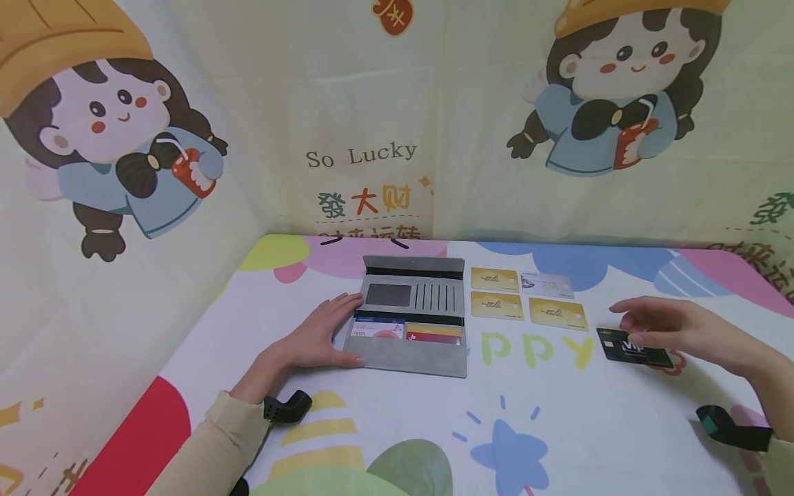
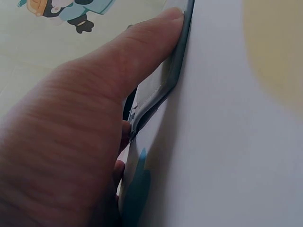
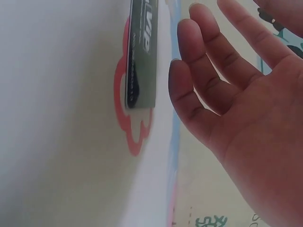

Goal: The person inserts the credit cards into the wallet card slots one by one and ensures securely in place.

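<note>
A grey wallet (image 1: 414, 358) lies unfolded flat on the table, with two colourful cards, one white and blue (image 1: 377, 328) and one red and yellow (image 1: 433, 335), in its lower pocket. My left hand (image 1: 313, 335) rests at the wallet's left side, thumb on the lower corner and fingers spread along the edge. In the left wrist view the thumb (image 2: 147, 49) presses on the wallet's rim. Over a black VIP card (image 1: 645, 355) on the table, my right hand (image 1: 688, 327) hovers with loosely bent fingers. The right wrist view shows nothing in its palm (image 3: 265, 127).
To the right of the wallet lie three gold cards (image 1: 495, 279) and a silver one (image 1: 548, 285), set in two rows. A patterned cloth covers the table (image 1: 422, 420), and a printed curtain (image 1: 366, 89) rises behind it. Black wrist cameras (image 1: 288, 406) sit on both wrists.
</note>
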